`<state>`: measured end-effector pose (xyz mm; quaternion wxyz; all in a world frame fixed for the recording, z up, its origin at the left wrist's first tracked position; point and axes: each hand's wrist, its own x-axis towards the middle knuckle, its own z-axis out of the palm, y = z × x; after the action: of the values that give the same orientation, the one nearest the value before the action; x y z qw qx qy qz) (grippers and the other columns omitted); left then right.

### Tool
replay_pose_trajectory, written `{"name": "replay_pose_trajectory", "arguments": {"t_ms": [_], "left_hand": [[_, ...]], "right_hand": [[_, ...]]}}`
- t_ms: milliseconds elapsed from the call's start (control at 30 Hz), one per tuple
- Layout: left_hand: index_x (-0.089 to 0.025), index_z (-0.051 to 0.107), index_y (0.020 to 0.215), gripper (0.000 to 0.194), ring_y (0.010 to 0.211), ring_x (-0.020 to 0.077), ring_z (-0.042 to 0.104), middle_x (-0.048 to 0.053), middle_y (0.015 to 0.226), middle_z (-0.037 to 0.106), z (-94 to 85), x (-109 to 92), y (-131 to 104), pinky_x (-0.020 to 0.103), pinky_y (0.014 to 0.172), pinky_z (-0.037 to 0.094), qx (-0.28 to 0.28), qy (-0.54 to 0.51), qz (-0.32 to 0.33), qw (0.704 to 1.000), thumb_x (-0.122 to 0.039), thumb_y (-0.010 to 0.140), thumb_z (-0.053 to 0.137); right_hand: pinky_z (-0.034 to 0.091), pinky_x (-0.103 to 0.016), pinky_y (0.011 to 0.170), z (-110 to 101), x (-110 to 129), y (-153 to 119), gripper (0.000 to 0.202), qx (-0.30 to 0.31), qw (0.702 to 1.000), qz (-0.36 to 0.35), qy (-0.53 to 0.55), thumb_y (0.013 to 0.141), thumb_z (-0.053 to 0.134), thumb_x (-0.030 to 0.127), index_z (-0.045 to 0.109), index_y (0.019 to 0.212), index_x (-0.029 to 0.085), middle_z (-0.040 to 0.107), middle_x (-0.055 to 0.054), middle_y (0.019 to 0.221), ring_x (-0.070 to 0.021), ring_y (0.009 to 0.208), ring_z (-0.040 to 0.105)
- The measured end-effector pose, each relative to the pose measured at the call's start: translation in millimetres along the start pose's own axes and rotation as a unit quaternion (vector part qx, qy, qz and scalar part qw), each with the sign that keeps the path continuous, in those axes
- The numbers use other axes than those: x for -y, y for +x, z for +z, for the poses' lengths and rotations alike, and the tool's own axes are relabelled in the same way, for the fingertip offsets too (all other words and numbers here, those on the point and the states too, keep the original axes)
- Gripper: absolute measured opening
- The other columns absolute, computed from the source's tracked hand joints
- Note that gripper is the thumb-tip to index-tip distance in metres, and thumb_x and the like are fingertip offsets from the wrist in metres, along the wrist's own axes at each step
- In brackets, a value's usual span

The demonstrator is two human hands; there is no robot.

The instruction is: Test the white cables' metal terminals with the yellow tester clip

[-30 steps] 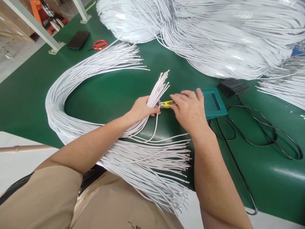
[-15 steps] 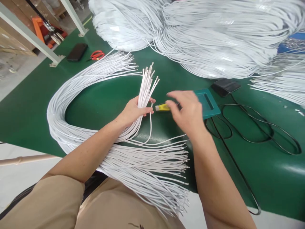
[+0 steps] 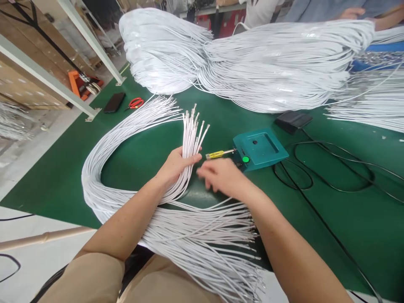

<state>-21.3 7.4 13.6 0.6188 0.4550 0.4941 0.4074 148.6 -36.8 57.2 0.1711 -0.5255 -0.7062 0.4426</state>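
Observation:
A bunch of white cables (image 3: pixel 190 139) stands upright in my left hand (image 3: pixel 176 164), its metal-tipped ends pointing up and the thumb laid across the front. Just right of that bunch is my right hand (image 3: pixel 221 176), fingers bent and smeared by motion; whether anything is between them I cannot make out. Beyond it sits a teal device (image 3: pixel 261 149) with a lit green button (image 3: pixel 245 159) and a yellow-labelled connector (image 3: pixel 215 155) sticking out to the left. More loose white cables (image 3: pixel 202 227) spread below my hands, their ends toward the right.
Large white cable coils (image 3: pixel 277 67) fill the back of the green table (image 3: pixel 347 219). A black box (image 3: pixel 293 121) and black cords lie right of the device. Red-handled scissors (image 3: pixel 136 103) and a dark phone-like object (image 3: pixel 114 103) lie at the back left. Another person's hand (image 3: pixel 352 13) shows top right.
My right hand has moved left and nearer me, from over the yellow connector to beside the bunch. The single cable looped at my left fingers no longer stands apart. The view has shifted.

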Motion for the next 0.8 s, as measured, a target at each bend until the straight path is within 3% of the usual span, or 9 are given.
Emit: {"name": "replay_pose_trajectory", "arguments": {"t_ms": [33,100,167,267,333,467,567,800], "left_hand": [[-0.015,0.072,0.097,0.048,0.073,0.0122,0.059,0.002,0.083,0.07,1.2,1.6,-1.6,0.027,0.075,0.046,0.009,0.008,0.004,1.0,-0.033,0.056,0.088],[-0.014,0.071,0.093,0.046,0.074,0.0135,0.06,0.001,0.084,0.07,4.3,3.6,-5.8,0.027,0.077,0.045,0.028,0.041,0.009,0.999,-0.032,0.054,0.088],[-0.014,0.071,0.091,0.044,0.075,0.014,0.059,0.001,0.083,0.07,7.5,3.0,-10.2,0.028,0.076,0.045,0.043,0.082,0.007,0.996,-0.033,0.055,0.088],[-0.013,0.068,0.087,0.035,0.075,0.0133,0.059,0.002,0.082,0.068,10.5,-2.0,-14.5,0.027,0.076,0.045,0.061,0.09,0.015,0.994,-0.038,0.065,0.082],[-0.014,0.065,0.085,0.032,0.074,0.0119,0.06,0.002,0.082,0.067,10.7,-5.6,-14.6,0.027,0.075,0.047,0.074,0.052,0.025,0.996,-0.039,0.07,0.079],[-0.015,0.057,0.083,0.037,0.072,0.0116,0.063,0.0,0.077,0.065,8.5,-7.9,-11.1,0.022,0.065,0.046,0.097,-0.015,0.008,0.995,-0.03,0.063,0.084],[-0.015,0.056,0.082,0.036,0.069,0.0115,0.063,0.0,0.072,0.064,8.0,-7.2,-9.9,0.02,0.057,0.041,0.103,-0.01,0.003,0.995,-0.029,0.064,0.084],[-0.015,0.056,0.085,0.038,0.071,0.0115,0.065,0.0,0.078,0.064,12.4,-9.4,-13.7,0.019,0.054,0.039,0.069,-0.003,0.006,0.998,-0.03,0.064,0.083]], "right_hand": [[0.04,-0.023,0.045,-6.4,-4.0,3.4,0.025,-0.091,0.993,0.012,0.068,0.091,0.051,0.032,0.061,0.072,0.019,0.061,0.002,0.056,-0.0084,0.043,0.05],[0.04,-0.022,0.043,-14.7,-12.2,10.0,0.019,-0.223,0.952,0.015,0.209,0.085,0.059,0.038,0.062,0.084,0.02,0.059,0.004,0.06,-0.0084,0.045,0.05],[0.041,-0.022,0.042,-17.1,-18.3,14.6,0.024,-0.259,0.913,-0.009,0.316,0.078,0.069,0.042,0.061,0.083,0.019,0.056,0.005,0.061,-0.008,0.047,0.049],[0.043,-0.022,0.046,-13.6,-20.7,16.7,0.031,-0.235,0.892,-0.038,0.385,0.07,0.076,0.043,0.057,0.069,0.018,0.054,0.005,0.058,-0.0072,0.049,0.047],[0.042,-0.023,0.048,-9.4,-18.6,16.2,0.031,-0.194,0.903,-0.037,0.382,0.069,0.078,0.042,0.058,0.067,0.018,0.055,0.004,0.057,-0.0069,0.048,0.046],[0.037,-0.022,0.047,-1.3,-13.7,16.4,0.026,-0.137,0.919,-0.029,0.37,0.07,0.077,0.038,0.063,0.068,0.016,0.058,0.003,0.058,-0.006,0.049,0.045],[0.039,-0.022,0.048,2.6,-14.6,18.9,0.024,-0.135,0.913,-0.016,0.385,0.07,0.077,0.037,0.066,0.073,0.016,0.06,0.002,0.062,-0.007,0.051,0.048],[0.04,-0.024,0.051,3.7,-22.8,23.4,0.019,-0.15,0.892,-0.01,0.426,0.073,0.071,0.035,0.069,0.072,0.016,0.061,0.001,0.063,-0.0077,0.053,0.047]]}}
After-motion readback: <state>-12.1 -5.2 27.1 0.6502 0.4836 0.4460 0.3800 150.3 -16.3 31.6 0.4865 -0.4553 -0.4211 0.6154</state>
